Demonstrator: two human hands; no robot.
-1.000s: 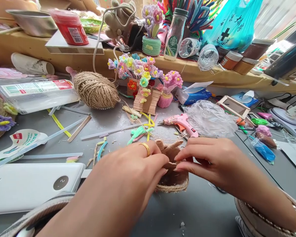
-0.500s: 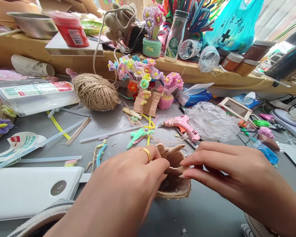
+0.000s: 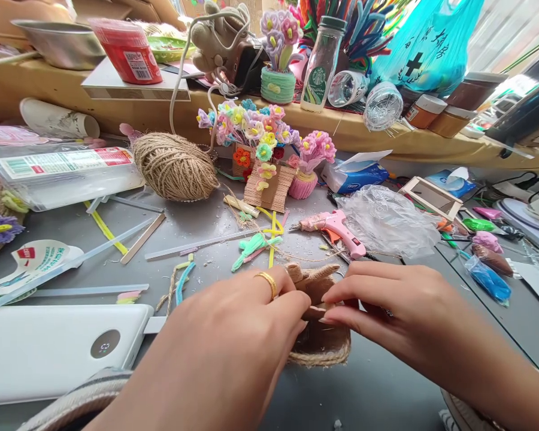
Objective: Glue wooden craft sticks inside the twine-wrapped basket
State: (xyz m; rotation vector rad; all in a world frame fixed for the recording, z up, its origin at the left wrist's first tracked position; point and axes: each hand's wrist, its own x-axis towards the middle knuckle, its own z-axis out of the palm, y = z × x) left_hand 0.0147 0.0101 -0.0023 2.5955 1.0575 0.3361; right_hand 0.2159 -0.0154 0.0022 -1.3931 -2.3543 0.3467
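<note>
on the grey table (image 3: 377, 383), left hand (image 3: 233, 335) and right hand (image 3: 395, 305) tight on a small jute basket (image 3: 321, 347)

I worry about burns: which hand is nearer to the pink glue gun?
Right. The right hand is just in front of the glue gun, apart from it. The left hand is farther, down-left of it. Both pinch the basket.

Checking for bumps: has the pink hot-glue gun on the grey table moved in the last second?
No. The pink hot-glue gun keeps its place beside the crumpled clear plastic bag; only the view shifted slightly.
</note>
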